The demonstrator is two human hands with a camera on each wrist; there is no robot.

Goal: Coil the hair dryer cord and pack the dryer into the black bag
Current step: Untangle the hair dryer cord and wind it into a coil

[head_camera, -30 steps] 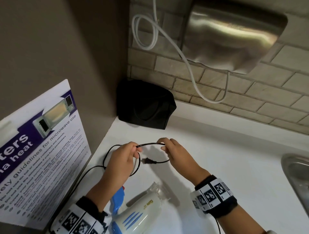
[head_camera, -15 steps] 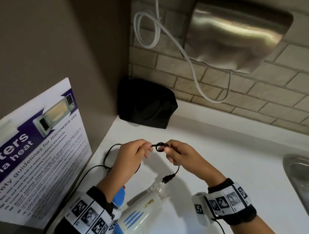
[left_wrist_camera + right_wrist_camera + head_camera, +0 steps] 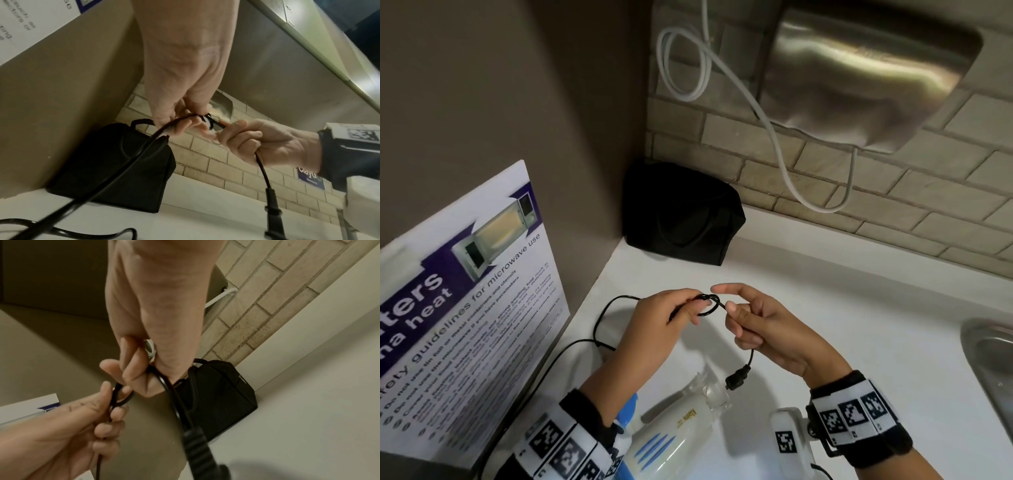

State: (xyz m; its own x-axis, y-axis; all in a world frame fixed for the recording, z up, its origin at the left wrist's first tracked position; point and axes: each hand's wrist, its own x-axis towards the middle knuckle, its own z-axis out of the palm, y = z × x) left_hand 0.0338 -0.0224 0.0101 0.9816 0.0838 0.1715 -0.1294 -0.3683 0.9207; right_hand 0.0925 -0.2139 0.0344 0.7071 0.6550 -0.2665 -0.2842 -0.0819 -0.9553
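Both hands hold the black cord above the white counter. My left hand pinches a small loop of it. My right hand grips the stretch beside the loop, forefinger pointing out, and the plug dangles below it. The white and blue hair dryer lies on the counter under my wrists. More cord trails left along the counter. The black bag stands shut in the back corner. The left wrist view shows the loop between both hands, and the plug.
A microwave safety poster leans against the left wall. A steel hand dryer with a white cable hangs on the brick wall above. A steel sink edge shows at the right.
The wide loop held a second ago has shrunk to a small tight one. My hands came together, and the plug dropped from between them to hang below my right hand.
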